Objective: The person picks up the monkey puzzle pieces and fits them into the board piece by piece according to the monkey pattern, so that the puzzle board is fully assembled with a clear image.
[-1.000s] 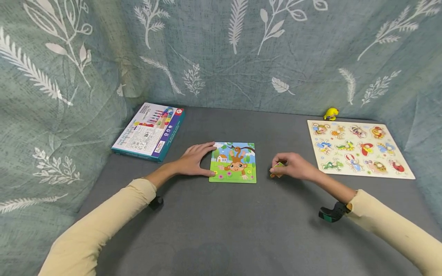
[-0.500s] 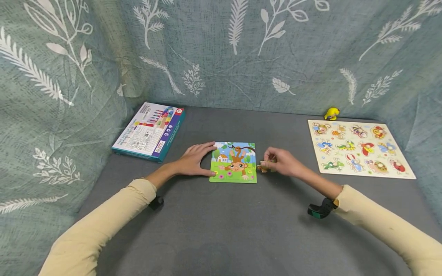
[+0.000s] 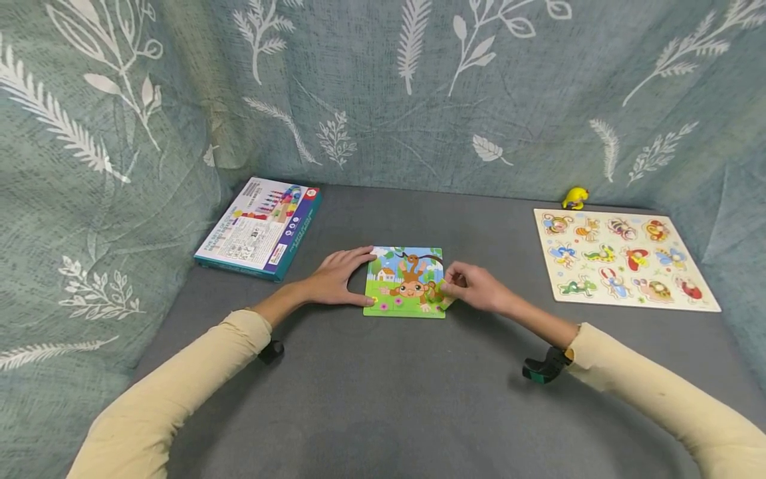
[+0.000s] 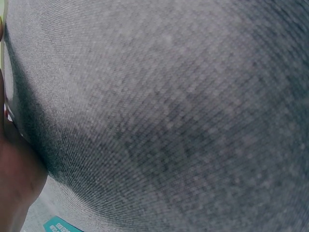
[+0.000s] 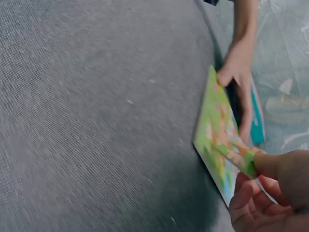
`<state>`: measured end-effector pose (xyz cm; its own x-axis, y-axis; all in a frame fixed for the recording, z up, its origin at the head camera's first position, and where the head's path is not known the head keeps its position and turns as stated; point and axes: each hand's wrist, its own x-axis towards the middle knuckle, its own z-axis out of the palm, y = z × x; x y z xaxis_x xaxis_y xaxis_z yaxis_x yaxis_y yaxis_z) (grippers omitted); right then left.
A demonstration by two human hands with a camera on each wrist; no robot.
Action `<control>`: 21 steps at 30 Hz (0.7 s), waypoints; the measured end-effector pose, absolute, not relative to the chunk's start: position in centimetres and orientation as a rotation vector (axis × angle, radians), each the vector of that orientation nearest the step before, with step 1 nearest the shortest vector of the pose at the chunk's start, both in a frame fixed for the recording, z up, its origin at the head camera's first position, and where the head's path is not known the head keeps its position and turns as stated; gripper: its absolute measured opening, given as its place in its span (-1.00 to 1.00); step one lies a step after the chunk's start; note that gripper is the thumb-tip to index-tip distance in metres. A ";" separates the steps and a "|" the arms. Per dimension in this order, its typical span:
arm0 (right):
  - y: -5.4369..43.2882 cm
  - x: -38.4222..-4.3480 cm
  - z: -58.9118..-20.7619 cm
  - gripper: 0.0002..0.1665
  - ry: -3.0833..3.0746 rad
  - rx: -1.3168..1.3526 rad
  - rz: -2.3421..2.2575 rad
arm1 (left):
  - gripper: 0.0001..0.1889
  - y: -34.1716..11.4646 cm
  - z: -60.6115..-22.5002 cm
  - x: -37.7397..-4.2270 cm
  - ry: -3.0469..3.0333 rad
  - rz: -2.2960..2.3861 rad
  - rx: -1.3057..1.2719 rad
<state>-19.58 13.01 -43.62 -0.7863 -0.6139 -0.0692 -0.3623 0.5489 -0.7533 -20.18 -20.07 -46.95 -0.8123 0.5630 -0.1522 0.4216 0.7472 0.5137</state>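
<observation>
A square monkey jigsaw puzzle (image 3: 385,307) lies on the grey table in the head view. My left hand (image 3: 335,278) spans its left edge, fingertips at the far left corner and thumb on the near left part. Over the puzzle's right edge, my right hand (image 3: 479,287) pinches a green and brown puzzle piece (image 5: 240,155) between thumb and fingers. In the right wrist view that piece is tilted above the board; part of it is hidden by the thumb. The left wrist view catches only a sliver of the left hand (image 4: 20,169).
A teal and white box (image 3: 257,229) lies at the back left. On the right is a wooden board with insect pictures (image 3: 625,258), and a small yellow toy (image 3: 575,198) stands behind it. A patterned curtain (image 3: 383,120) closes off the back.
My right hand has moved left with the puzzle piece, from beside the puzzle to over its right edge, turning the piece picture side up. The left hand has stayed in place.
</observation>
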 end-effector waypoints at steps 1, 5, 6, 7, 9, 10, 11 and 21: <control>12.8 -19.4 -43.8 -0.89 2.462 -0.805 -1.101 | -0.01 -20.1 -47.0 -20.2 2.650 0.677 0.767; 11.9 -18.9 -44.6 -0.83 2.549 -0.883 -1.131 | -0.01 -20.2 -47.1 -20.1 2.656 0.675 0.765; 11.7 -18.9 -44.8 -0.84 2.584 -0.912 -1.137 | -0.02 -20.2 -47.1 -20.1 2.658 0.677 0.766; 11.5 -18.8 -45.0 -0.85 2.621 -0.943 -1.138 | -0.01 -20.2 -47.1 -20.1 2.657 0.677 0.767; 11.1 -18.8 -45.3 -0.89 2.676 -0.997 -1.132 | -0.01 -20.2 -47.0 -20.2 2.658 0.676 0.772; 10.9 -18.8 -45.4 -0.92 2.689 -1.012 -1.131 | -0.01 -20.2 -47.0 -20.2 2.660 0.674 0.775; 10.8 -18.8 -45.5 -0.94 2.696 -1.027 -1.126 | -0.01 -20.2 -47.0 -20.3 2.660 0.676 0.776; 10.8 -18.0 -44.6 -0.65 2.679 -1.329 -0.826 | -0.01 -20.3 -47.2 -20.3 2.658 0.659 0.776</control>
<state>-17.99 10.76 -44.61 -0.6326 -0.7498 0.1942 -0.7289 0.4916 -0.4765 -20.27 -20.35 -47.23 -0.8113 0.5657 -0.1477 0.4311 0.7494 0.5025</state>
